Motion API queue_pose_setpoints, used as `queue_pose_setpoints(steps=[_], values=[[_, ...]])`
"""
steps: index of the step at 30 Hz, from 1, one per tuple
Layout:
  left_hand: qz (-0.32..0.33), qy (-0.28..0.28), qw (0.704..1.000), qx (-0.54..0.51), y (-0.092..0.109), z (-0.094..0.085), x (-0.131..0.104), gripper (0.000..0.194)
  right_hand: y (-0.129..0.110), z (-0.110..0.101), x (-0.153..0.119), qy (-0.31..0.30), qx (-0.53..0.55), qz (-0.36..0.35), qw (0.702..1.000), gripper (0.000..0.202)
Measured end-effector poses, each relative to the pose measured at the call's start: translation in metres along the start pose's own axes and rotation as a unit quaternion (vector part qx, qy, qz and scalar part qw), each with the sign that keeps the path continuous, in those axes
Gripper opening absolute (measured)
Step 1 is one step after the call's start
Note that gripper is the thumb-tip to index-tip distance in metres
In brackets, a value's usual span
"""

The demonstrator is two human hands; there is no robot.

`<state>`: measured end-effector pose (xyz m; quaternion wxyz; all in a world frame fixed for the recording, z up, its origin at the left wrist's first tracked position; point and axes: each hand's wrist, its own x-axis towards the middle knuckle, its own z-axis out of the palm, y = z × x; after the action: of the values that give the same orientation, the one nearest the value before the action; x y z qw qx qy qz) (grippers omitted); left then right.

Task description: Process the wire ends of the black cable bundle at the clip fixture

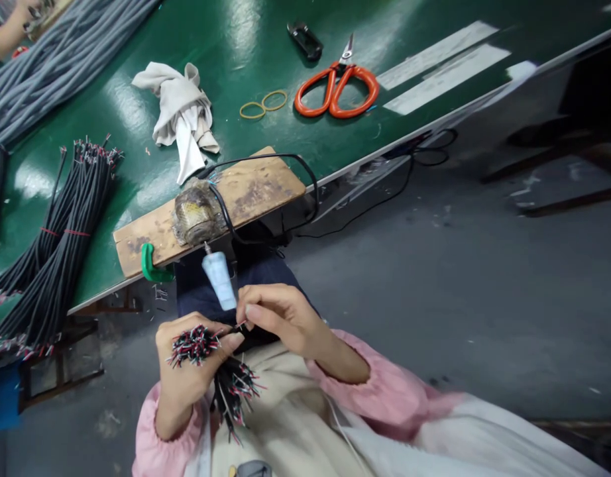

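Note:
My left hand (pixel 189 371) is wrapped round a bundle of black cables (pixel 193 346), whose red, white and black wire ends fan out above the fist. More cable ends of the bundle hang below the thumb. To its right, my right hand (pixel 273 318) pinches the tip of one black cable beside the left thumb. Just above the hands, a pale blue tapered piece (pixel 219 279) sits on the shaft of a small motor (pixel 196 213). The motor is fixed to a wooden board (pixel 260 185) at the table edge.
On the green table (pixel 256 40) lie orange-handled scissors (pixel 338 93), a black clipper (pixel 305 41), rubber bands (pixel 263 105), a cloth (pixel 179 109), cable bundles (pixel 77 232) and grey cables (pixel 71 59). A green clamp (pixel 149 264) grips the board. Another person's hand (pixel 12 30) is top left.

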<state>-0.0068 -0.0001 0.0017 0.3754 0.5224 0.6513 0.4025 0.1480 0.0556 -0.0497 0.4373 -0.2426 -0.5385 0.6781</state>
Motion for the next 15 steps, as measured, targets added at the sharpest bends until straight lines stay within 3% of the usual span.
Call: queue_pose_setpoints(steps=[5, 7, 9, 11, 13, 15], values=[[0.009, -0.002, 1.0, 0.011, -0.003, 0.001, 0.0, 0.01, -0.007, 0.002, -0.007, 0.061, -0.16, -0.156, 0.973, 0.006], [0.021, 0.004, 1.0, 0.016, -0.003, 0.002, -0.001, 0.008, -0.012, 0.001, -0.008, 0.071, -0.183, -0.146, 0.97, 0.014], [0.046, 0.013, 0.999, 0.021, -0.002, 0.004, -0.003, 0.005, -0.013, -0.002, -0.007, 0.049, -0.138, -0.067, 0.987, 0.022], [0.084, 0.016, 0.996, 0.017, -0.003, 0.005, -0.006, 0.007, -0.007, -0.005, -0.004, -0.012, -0.02, 0.06, 0.998, 0.027], [0.117, 0.01, 0.993, 0.006, -0.006, 0.006, -0.01, 0.012, 0.005, -0.007, 0.001, -0.075, 0.129, 0.186, 0.971, 0.034], [0.139, 0.001, 0.99, -0.013, -0.011, 0.004, -0.013, 0.016, 0.016, -0.003, 0.004, -0.109, 0.238, 0.267, 0.928, 0.042]])
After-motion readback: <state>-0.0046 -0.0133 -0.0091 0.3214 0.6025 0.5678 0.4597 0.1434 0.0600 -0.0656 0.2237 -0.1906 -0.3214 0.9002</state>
